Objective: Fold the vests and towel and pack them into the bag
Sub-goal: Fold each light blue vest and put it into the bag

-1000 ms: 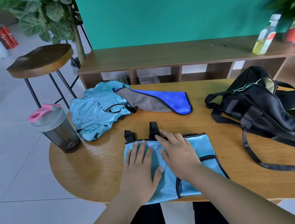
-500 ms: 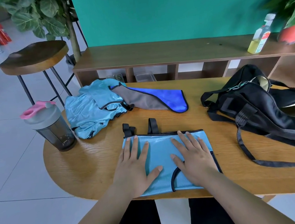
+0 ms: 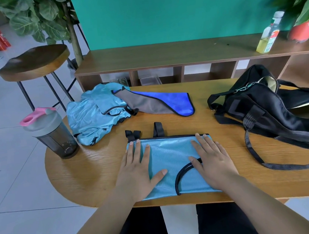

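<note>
Your flat left hand (image 3: 136, 171) and right hand (image 3: 212, 160) press the folded vest (image 3: 170, 151); its long axis runs left-right, and the bag (image 3: 277, 116) lies right.

The left hand (image 3: 137, 172) and right hand (image 3: 212, 160) lie flat on the folded vest (image 3: 170, 153) and cover both its ends, so the cloth beneath cannot be inspected; the forearms hide part of the table's (image 3: 98, 171) near edge. The bag (image 3: 265, 115) runs off the right edge, and where the towel (image 3: 159, 102) meets the crumpled vest (image 3: 92, 116), which lies on top cannot be settled. The bottle (image 3: 268, 34) label is too blurred to read, the plant (image 3: 304, 3) beside it is smeared and cut off, and the items in the shelf (image 3: 162, 56) compartments are indistinct.
</note>
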The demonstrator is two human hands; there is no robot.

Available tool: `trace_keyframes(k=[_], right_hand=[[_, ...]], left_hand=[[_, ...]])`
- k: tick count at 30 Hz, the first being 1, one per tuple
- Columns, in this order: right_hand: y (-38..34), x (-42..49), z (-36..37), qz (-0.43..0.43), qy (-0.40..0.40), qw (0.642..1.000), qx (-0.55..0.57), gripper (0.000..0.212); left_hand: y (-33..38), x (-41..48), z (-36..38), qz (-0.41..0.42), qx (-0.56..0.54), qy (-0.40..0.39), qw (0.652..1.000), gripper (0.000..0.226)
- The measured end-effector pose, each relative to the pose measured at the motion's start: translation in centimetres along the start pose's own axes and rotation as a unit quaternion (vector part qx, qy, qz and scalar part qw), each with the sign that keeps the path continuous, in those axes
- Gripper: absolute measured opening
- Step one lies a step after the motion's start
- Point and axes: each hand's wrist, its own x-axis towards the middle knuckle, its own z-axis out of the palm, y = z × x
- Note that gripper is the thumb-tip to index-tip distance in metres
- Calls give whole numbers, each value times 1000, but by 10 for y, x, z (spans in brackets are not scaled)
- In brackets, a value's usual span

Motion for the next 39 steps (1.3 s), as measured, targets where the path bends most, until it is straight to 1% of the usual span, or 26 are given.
trace_keyframes(k=[5, 7, 9, 10, 12, 14, 16, 18, 20, 24, 26, 31, 35, 37, 39], right_hand=[[5, 1, 1, -6, -12, 999, 31, 73], [11, 1, -1, -12, 1, 993, 115, 69], [22, -1, -5, 3, 34, 973, 227, 61], [29, -2, -7, 15, 53, 967, 248, 57], [42, -4, -7, 38, 80, 971, 222, 56], [50, -2, -7, 50, 73, 979, 183, 56], [53, 3, -5, 48, 58, 985, 154, 57], [50, 12, -4, 49, 61, 985, 152, 57], [52, 23, -4, 66, 74, 980, 175, 58], [59, 35, 0, 106, 77, 972, 196, 55], [60, 33, 3, 103, 81, 972, 195, 49], [64, 26, -2, 93, 90, 956, 262, 35], [64, 22, -3, 77, 94, 960, 251, 40], [63, 22, -3, 73, 92, 966, 231, 42], [61, 22, -4, 71, 94, 966, 228, 38]], left_hand=[[-3, 7, 0, 9, 8, 4, 1000, 105], [-6, 7, 0, 16, 1, 11, 1000, 103], [-7, 7, -2, 22, -2, 21, 1000, 100], [-6, 6, -5, 23, 0, 28, 999, 99], [3, 2, -10, 23, 4, 39, 999, 94], [24, -3, -14, 29, -13, 36, 999, 89], [51, -8, -13, 52, -31, 38, 997, 86], [75, -10, -5, 74, -37, 36, 996, 83], [87, -7, 5, 80, -27, 23, 996, 84], [85, -5, 11, 89, 1, 10, 996, 85], [80, -6, 11, 104, 8, 8, 994, 85], [55, -6, 1, 168, 14, 12, 986, 84], [48, -10, -6, 186, 1, 19, 982, 82], [59, -17, -8, 188, -21, 15, 982, 84], [79, -27, -8, 192, -34, 7, 981, 91]])
